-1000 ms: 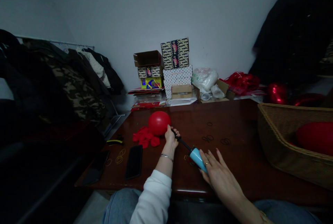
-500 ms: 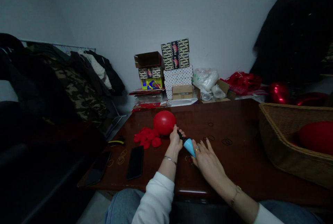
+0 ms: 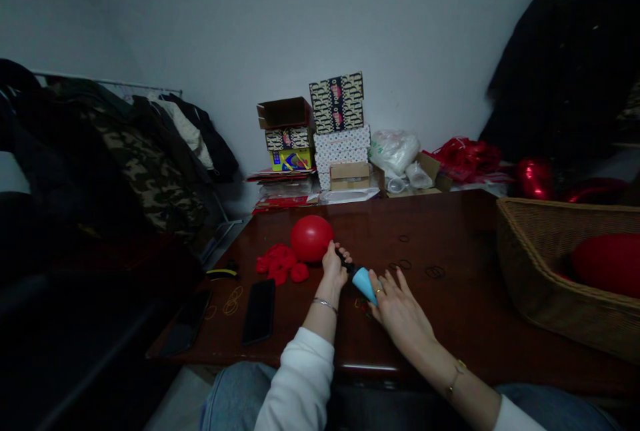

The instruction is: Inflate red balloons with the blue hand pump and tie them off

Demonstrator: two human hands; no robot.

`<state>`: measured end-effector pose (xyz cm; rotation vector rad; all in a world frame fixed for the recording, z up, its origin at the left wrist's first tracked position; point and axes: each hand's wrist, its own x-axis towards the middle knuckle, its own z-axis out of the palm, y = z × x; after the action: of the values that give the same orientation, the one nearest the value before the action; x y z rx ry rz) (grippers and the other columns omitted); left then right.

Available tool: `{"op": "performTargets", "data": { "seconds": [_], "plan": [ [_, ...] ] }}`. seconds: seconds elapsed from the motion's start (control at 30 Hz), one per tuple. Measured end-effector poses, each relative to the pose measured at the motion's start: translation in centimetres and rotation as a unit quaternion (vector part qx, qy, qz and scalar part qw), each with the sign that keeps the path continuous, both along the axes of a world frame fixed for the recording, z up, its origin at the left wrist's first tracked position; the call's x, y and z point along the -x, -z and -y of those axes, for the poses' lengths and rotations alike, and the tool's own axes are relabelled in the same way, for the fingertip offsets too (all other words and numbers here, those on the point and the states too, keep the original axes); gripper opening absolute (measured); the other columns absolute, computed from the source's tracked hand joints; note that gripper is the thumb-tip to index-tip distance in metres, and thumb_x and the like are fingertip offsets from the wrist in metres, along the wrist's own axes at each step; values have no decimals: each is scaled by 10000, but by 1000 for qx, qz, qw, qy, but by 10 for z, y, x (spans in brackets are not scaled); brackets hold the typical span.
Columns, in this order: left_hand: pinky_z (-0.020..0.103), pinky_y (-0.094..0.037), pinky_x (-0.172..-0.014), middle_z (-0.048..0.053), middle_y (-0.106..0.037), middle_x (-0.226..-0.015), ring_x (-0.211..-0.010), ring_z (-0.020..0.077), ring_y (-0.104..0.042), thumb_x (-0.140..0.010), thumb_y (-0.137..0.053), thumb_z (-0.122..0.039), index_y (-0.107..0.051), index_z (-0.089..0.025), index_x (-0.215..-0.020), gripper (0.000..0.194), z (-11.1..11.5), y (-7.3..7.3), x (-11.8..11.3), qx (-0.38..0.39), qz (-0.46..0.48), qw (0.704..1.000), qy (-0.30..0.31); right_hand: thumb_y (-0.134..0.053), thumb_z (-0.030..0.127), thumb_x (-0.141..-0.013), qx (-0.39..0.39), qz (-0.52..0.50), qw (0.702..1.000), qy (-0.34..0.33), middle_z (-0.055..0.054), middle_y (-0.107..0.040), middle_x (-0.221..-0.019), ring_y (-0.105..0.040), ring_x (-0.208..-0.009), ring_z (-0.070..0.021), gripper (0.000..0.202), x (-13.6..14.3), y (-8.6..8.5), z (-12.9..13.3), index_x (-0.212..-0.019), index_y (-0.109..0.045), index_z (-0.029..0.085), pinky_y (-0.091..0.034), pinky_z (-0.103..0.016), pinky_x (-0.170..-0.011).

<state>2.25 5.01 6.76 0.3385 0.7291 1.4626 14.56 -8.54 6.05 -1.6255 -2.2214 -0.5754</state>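
A round, inflated red balloon (image 3: 311, 238) is at the black nozzle end of a light blue and black pump (image 3: 365, 285). My left hand (image 3: 335, 263) is closed around the balloon's neck and the pump's black end. My right hand (image 3: 401, 305) lies over the blue end of the pump with its fingers spread, palm against it. Just left of the balloon is a pile of limp red balloons (image 3: 281, 263) on the brown table (image 3: 450, 231). Small red and green bits lie under the pump, partly hidden by my right hand.
A black phone (image 3: 259, 311), yellow rubber bands (image 3: 233, 301) and a dark flat object (image 3: 186, 321) lie at the left. Black bands (image 3: 435, 272) are to the right. A wicker basket (image 3: 530, 284) holds a red balloon. Stacked boxes (image 3: 341, 151) stand behind.
The balloon and my left hand have shifted slightly left and down. My right hand has hardly moved on the pump's blue end.
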Motion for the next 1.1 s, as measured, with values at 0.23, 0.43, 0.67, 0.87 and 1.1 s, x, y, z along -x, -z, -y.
{"op": "performTargets", "data": {
  "seconds": [0.23,0.43,0.67,0.87,1.1],
  "plan": [
    [159,-247,-380,-53,-361,-538,-414,59,-353,-897,-485,-336,-408,-181,-711,254,-11,-2,18,-1,-5,1000,-30,-501,244,-846,-10,-2,1000,-28,-177,-570,-1255,-488,-1211,-279,565,-25,18,21,-1363,-370,57,-208,-498,-1117],
    [154,-238,-369,-57,-343,-531,-405,55,-334,-886,-497,-398,-392,-186,-693,305,-12,-3,20,9,10,999,-31,-483,280,-857,-18,-4,999,-44,-166,-591,-1231,-519,-1178,-268,547,-35,20,30,-1346,-387,55,-204,-493,-1121],
    [152,-231,-356,-58,-341,-531,-396,53,-323,-876,-503,-434,-385,-189,-690,329,-5,-7,19,14,17,999,-42,-484,256,-853,-2,-16,999,-29,-164,-594,-1226,-506,-1192,-275,515,-20,12,21,-1328,-425,65,-185,-491,-1123],
    [149,-242,-361,-56,-359,-532,-386,48,-328,-901,-477,-364,-381,-187,-687,294,6,-6,7,23,-3,999,-24,-489,252,-851,3,-22,1000,-15,-200,-614,-1176,-529,-1161,-292,505,2,1,3,-1303,-451,31,-180,-503,-1116],
    [152,-253,-367,-57,-356,-515,-387,53,-327,-906,-464,-306,-378,-185,-676,274,8,-5,1,21,-26,999,-10,-512,261,-842,-1,-15,1000,-13,-210,-614,-1169,-540,-1145,-291,527,13,3,-14,-1306,-443,20,-184,-489,-1114]
  ]
}}
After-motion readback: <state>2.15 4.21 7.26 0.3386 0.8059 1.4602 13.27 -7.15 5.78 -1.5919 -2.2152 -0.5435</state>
